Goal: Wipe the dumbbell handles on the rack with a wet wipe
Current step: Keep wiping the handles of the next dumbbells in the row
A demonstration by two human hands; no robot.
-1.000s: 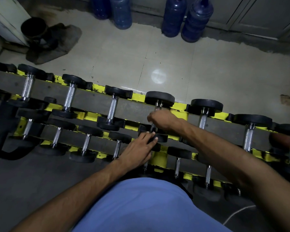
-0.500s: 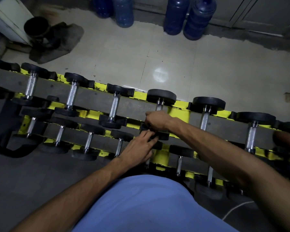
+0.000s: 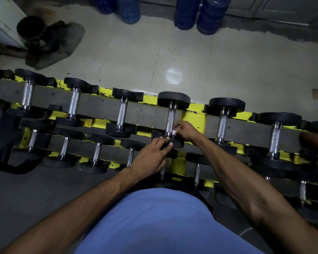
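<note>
The right hand (image 3: 186, 132) reached over the upper tier of the yellow rack (image 3: 194, 118), its fingers (image 3: 178, 128) curled and pinching a small white wet wipe (image 3: 174, 132). The wipe was pressed against the near end of one dumbbell handle (image 3: 170, 119), the fourth from the left on that tier, just above the dumbbell's near black head (image 3: 175, 143). The rest of the knurled handle showed bare and silvery up to the far head (image 3: 173, 99).

The left hand (image 3: 151, 156) lay lower, with its fingers (image 3: 163, 143) stretched out nearly straight and gripping nothing; the fingertips rested on the near black head of the same dumbbell (the thumb was hidden under the hand). More dumbbells sat in a row on either side on the upper tier, and smaller ones on the lower tier beneath the forearms.

Beyond the rack lay a pale tiled floor (image 3: 128, 57) with a round spot of reflected light. Blue water bottles (image 3: 186, 13) stood along the far wall, and a dark round container (image 3: 30, 27) stood at the far left.
</note>
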